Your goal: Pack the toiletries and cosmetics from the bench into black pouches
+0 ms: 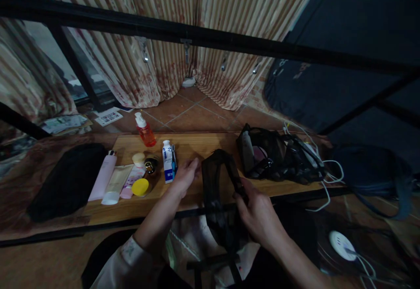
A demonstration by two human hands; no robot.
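My right hand (257, 203) is closed on the edge of a black mesh pouch (210, 184), which hangs over the front edge of the wooden bench (193, 142). My left hand (187, 175) holds nothing; its fingers are apart, just left of the pouch. Beside that hand lie a white-and-blue toothpaste tube (168, 162) and a toothbrush (173, 160). Further left are a yellow-lidded jar (141, 187), a gold-and-black round container (151, 165), a cream-topped item (138, 159) and several tubes, including a pale one (114, 184). A red pump bottle (146, 133) stands behind them.
Another black mesh bag (272, 153) with items inside sits at right, near white cables (331, 170). A dark pouch (68, 179) lies on the left. A black metal bar (223, 37) with hooks crosses before the curtains (157, 61). A white socket unit (341, 245) is lower right.
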